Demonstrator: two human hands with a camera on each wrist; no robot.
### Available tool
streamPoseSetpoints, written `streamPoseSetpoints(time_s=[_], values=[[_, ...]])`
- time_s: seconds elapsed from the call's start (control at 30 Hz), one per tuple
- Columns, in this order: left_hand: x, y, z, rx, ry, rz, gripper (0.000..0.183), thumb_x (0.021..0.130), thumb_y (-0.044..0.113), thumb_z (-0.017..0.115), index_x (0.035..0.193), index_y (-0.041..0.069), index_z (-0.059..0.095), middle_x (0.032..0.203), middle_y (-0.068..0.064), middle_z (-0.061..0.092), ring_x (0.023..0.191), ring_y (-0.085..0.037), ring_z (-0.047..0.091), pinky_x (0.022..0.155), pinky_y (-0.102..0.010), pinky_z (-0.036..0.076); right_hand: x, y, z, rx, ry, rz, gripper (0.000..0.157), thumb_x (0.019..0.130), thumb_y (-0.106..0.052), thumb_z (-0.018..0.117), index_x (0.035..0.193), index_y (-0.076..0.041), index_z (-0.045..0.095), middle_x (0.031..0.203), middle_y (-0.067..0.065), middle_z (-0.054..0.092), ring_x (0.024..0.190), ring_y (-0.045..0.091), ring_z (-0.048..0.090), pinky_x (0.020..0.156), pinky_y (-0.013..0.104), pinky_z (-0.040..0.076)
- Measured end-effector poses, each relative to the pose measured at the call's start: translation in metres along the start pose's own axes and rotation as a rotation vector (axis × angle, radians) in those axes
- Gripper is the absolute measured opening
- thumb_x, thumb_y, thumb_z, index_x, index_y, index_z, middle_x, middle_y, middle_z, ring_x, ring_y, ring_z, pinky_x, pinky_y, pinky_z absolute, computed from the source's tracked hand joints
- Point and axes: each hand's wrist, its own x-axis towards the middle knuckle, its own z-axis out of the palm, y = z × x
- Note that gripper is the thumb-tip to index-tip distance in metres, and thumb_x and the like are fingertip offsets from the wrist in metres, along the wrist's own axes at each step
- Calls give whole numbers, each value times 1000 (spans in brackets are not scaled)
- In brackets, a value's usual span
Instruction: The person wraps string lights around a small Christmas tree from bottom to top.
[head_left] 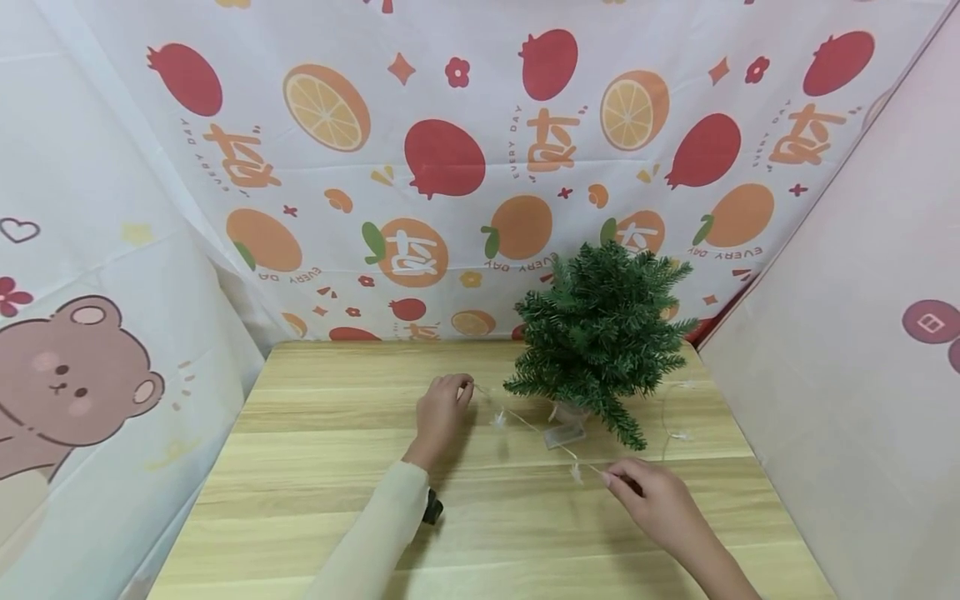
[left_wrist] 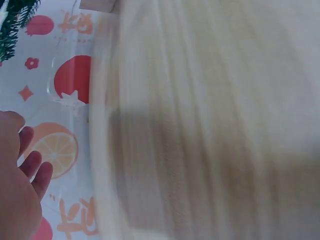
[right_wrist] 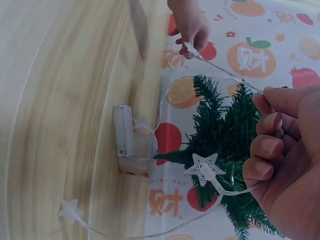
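Note:
My left hand pinches one part of a string of star lights, left of a small green artificial Christmas tree. Farther along the same clear wire, my right hand pinches it between thumb and forefinger, in front of the tree. The stretch between the hands runs in front of the trunk. A clear star dangles beside the right fingers in the right wrist view, and another star hangs lower down. The clear battery box lies by the tree's wooden base.
All this is on a light wood-grain table. Right of the tree, more wire with a star trails over the tabletop. A fruit-print curtain hangs behind the table, with pale curtains at both sides.

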Motion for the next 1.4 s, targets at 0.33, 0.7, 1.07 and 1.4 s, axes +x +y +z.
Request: streamPoseSetpoints(time_s=[0.33,0.7,1.07,1.4], values=[[27,13,-4,-75,-2,-86,16,102,29,62,105,21,75,101,5,75,83,-17,64,62,-38,51,-2,1,0,86,-17,101,6,98,-29,67,94,-28,72,73,-14,59,63,3,48,57,23,45],[42,32,-9,-185,74,-61,16,100,27,64,107,18,75,101,3,75,87,-16,69,68,-40,53,-10,4,-12,101,77,146,11,100,-29,65,98,-21,73,71,-9,57,59,5,47,52,23,44],[34,53,-19,-270,64,-30,14,100,26,65,107,18,74,104,2,74,95,-17,67,72,-40,55,-19,20,-36,67,217,179,19,102,-31,62,99,-15,72,74,-3,56,61,8,47,54,24,43],[21,68,-22,-254,124,64,11,98,26,68,102,19,75,98,4,74,90,-16,67,70,-35,55,-25,15,-54,83,439,116,8,98,-15,67,97,-9,73,70,-5,58,60,7,49,53,18,42]])
